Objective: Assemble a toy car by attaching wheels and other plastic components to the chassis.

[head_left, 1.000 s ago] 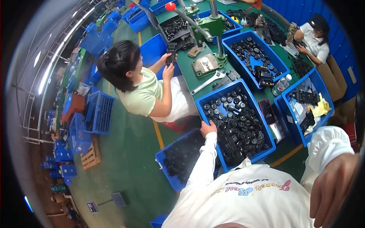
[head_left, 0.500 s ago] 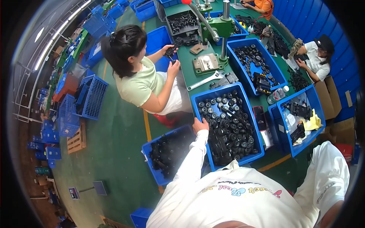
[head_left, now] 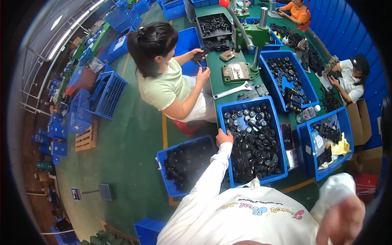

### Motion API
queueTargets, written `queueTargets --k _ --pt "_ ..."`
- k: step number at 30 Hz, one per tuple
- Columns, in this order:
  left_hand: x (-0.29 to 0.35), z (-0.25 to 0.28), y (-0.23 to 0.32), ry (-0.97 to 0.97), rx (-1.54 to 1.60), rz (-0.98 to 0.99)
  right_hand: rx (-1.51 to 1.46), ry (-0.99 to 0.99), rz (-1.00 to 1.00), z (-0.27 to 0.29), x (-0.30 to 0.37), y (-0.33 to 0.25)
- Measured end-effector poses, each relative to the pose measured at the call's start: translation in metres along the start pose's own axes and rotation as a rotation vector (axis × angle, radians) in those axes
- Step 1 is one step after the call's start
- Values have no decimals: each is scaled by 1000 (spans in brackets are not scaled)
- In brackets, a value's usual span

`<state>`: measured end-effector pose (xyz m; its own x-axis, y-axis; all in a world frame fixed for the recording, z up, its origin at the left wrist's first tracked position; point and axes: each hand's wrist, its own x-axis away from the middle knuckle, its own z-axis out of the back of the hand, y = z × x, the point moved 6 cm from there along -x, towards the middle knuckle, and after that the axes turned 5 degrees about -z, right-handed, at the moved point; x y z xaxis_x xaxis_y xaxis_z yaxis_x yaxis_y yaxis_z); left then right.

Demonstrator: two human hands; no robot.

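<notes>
My left hand is closed over the left rim of a blue bin, its arm reaching out in a white sleeve. Many small black wheels with pale hubs fill this bin, along with longer black parts piled at its left side. At the lower right my right hand is raised close to the camera. Motion smears its fingers, so what they do cannot be made out.
Beyond the bin lie a wrench and a green press. A second wheel bin, a bottle, a phone and a scrap bin stand to the right. A seated co-worker handles a black part at left; a floor bin stands nearby.
My right hand has come up into view at the lower right. The view has shifted, so the bench sits lower and further right. My left hand stays on the bin's rim.
</notes>
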<state>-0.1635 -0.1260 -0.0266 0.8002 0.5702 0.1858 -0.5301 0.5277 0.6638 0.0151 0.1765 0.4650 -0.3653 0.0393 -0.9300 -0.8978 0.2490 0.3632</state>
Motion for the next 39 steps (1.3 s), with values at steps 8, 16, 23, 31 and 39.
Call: queueTargets --k 8,16,23,31,39 --pt "-1 -2 4 -1 -16 1 464 -489 -1554 26 358 4" --pt "-3 -3 10 -7 -19 17 700 -931 -1764 78 452 -55" --pt "-2 -6 11 25 -18 -3 815 -1184 -1831 81 481 -63" --pt "-3 -4 11 27 17 13 806 -1328 -1881 77 479 -62" --pt "-5 -5 11 43 39 8 796 -1235 -1869 79 479 -61"
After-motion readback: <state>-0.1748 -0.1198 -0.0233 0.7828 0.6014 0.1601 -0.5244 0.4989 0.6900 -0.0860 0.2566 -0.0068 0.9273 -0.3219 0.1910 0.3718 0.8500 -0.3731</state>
